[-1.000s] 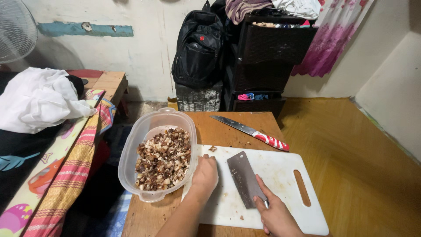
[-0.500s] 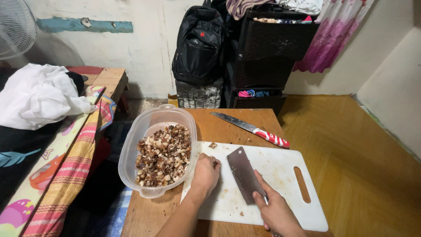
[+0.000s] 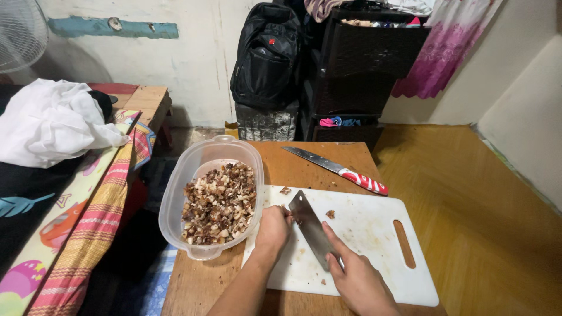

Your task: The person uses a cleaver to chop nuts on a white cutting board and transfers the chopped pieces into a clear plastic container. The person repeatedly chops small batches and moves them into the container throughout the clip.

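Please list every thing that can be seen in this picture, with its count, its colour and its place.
cleaver: one, grey blade, on the board, tilted
cutting board: one, white, on the table
container: one, clear plastic, left of the board, holds brown chopped pieces
knife: one, red and white handle, behind the board
table: one, brown wood
backpack: one, black, by the wall
drawers: one unit, dark
white cloth: one, far left
left hand: on the board, beside the container
right hand: grip on the cleaver

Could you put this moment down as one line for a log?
right hand: grips cleaver | left hand: at blade tip on cutting board | tub: chopped bits
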